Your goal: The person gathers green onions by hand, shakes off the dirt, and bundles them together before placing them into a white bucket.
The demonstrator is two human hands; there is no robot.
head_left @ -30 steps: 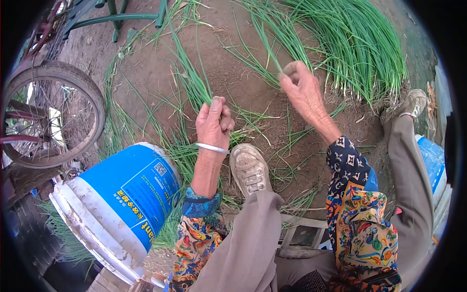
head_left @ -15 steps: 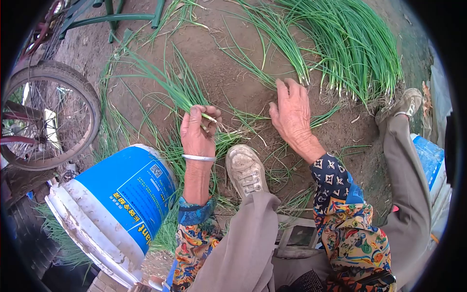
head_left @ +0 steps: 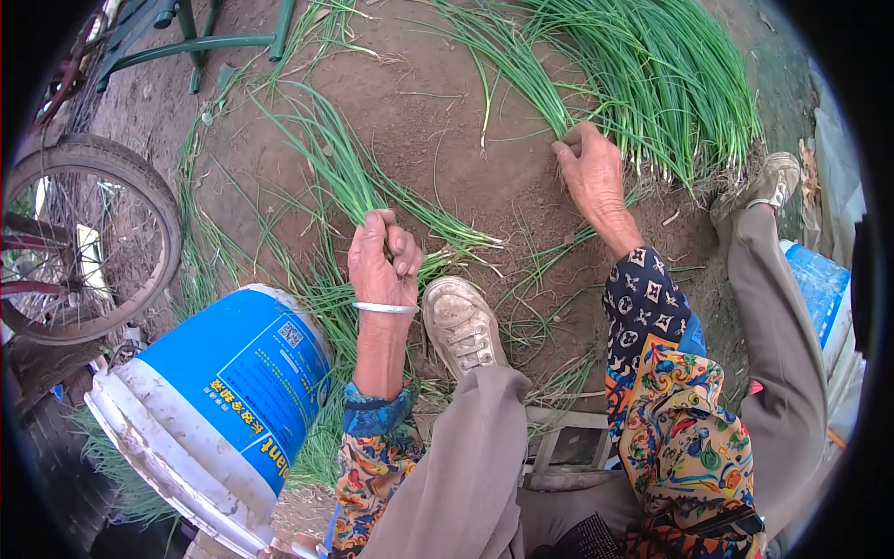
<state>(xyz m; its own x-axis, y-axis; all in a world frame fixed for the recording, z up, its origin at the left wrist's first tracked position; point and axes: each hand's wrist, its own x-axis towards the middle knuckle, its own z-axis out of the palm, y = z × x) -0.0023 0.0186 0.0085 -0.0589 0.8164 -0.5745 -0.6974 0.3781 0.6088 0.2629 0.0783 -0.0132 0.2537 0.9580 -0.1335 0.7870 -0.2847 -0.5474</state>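
Note:
My left hand (head_left: 384,256) is closed around the white ends of a small bunch of thin green onions (head_left: 337,168), their leaves fanning out up and to the left. Loose green onions (head_left: 447,224) lie on the soil just right of that hand, beside my shoe (head_left: 461,326). My right hand (head_left: 594,175) has its fingers closed at the root end of another small bunch of green onions (head_left: 521,65) on the ground; the fingers cover its roots. Directly right of this bunch lies a large pile of green onions (head_left: 661,84), roots toward me.
On the left a blue and white bucket (head_left: 237,382) lies tilted, near a bicycle wheel (head_left: 168,224). Green metal legs (head_left: 196,47) stand at the upper left. Another blue bucket (head_left: 818,289) is at the right edge. Stray leaves litter the bare soil (head_left: 447,121).
My right hand has moved up and right, closing its fingers at the small bunch's root end. My left hand still holds its bunch, now turned more upright.

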